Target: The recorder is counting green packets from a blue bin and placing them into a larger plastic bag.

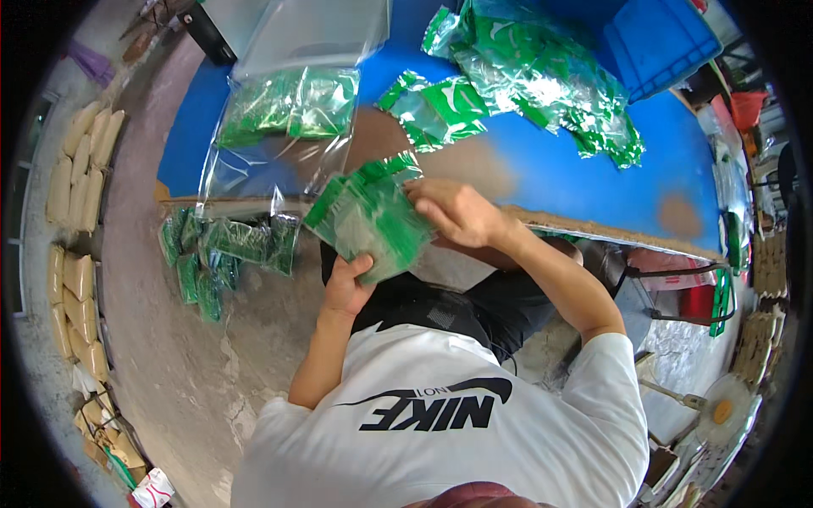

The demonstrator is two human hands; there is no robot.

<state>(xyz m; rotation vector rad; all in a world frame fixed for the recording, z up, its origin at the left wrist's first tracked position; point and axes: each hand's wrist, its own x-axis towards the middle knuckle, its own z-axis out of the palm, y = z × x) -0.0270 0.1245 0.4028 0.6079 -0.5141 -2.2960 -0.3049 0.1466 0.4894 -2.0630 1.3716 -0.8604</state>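
Observation:
In front of my body, just off the near table edge, I have a stack of green-and-clear plastic packets [385, 233]. My left hand [345, 288] grips the stack from below, its thumb lying on top. At the upper right edge, my right hand [457, 212] has its fingers bent and pinched on the packets. Beyond the stack, a large clear plastic bag [246, 173] lies on the table with green packets [296, 106] inside, its near end hanging over the edge. Two or so loose packets [440, 110] lie to the right of that bag.
A big heap of packets [542, 68] covers the far middle of the blue table [593, 199]. At the far right stands a blue crate [660, 46]. Filled green bags [220, 254] are on the floor at left, with stacked tan sacks [80, 169] further left. A fan [720, 412] stands at lower right.

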